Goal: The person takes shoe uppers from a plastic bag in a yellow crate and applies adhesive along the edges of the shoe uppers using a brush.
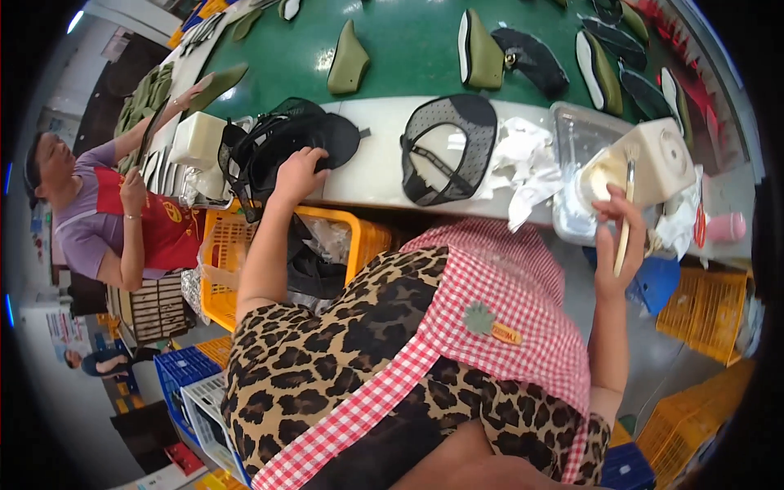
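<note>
My right fingers are closed around the handle of a slim brush, its bristles pointing away from me, beyond the fingertips. Just left of those fingers sits a clear plastic tray with something cream-coloured in it; I can't tell whether that is a paste or a cup of it. Just beyond the fingers, an off-white blocky container overlaps the tray's right side, and its contents are hidden from me.

My left fingers are slightly bent on a pile of black pieces on the tabletop; whether they pinch one, I can't tell. Between my two sets of fingers lie a black mesh piece, opened out like a ring, and, nearer the right, crumpled white tissue.

Below my left fingers, under the tabletop's edge, an orange crate holds more black material and a clear plastic bag. Left of them, past the pile, stands a white box-shaped container. Below and right of my right fingers are a blue container and a yellow crate.
</note>
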### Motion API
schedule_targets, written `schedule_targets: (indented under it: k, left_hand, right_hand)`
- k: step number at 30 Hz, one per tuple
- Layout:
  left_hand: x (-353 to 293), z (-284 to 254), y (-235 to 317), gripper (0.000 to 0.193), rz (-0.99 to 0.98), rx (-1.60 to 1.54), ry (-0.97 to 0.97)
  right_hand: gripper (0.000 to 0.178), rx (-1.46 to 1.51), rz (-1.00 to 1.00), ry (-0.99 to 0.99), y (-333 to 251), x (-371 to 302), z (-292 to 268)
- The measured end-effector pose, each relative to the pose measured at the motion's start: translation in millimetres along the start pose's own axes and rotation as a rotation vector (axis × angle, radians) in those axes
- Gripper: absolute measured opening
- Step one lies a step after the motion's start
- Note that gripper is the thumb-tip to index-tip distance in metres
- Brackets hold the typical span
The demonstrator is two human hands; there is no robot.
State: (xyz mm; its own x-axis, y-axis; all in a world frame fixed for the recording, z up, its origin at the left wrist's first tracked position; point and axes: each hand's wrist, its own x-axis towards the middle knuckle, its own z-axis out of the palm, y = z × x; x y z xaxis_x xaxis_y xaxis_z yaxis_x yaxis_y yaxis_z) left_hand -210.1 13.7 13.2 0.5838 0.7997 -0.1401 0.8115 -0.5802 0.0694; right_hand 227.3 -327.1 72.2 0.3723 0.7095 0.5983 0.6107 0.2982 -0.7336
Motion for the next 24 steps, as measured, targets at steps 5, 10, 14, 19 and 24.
schedule_targets:
  k: [5,10,14,19,24]
  left_hand:
    - [-5.9,12.8,17.1,0.044,0.090,0.014,0.383]
    - [36.2,-2.9,74.2,0.064,-0.035,-0.706,0.259]
    - [98.2,11.2,109.7,0.068,-0.043,-0.678,0.107]
    - [129.9,34.1,122.5,0.039,-0.017,-1.061,-0.268]
    - [111.6,-3.1,119.5,0.032,0.013,-1.368,-0.312]
  right_hand:
    - [0.034,-0.060,0.175,0.043,-19.8,-13.5,44.0]
    - [0.030,-0.143,0.248,0.082,-22.6,-24.0,51.0]
    - [0.030,-0.143,0.227,0.080,-29.6,-20.4,57.1]
    - [0.031,-0.153,0.252,0.013,-17.3,-5.2,63.3]
    - [0.033,-0.185,0.159,0.025,-4.1,27.4,79.9]
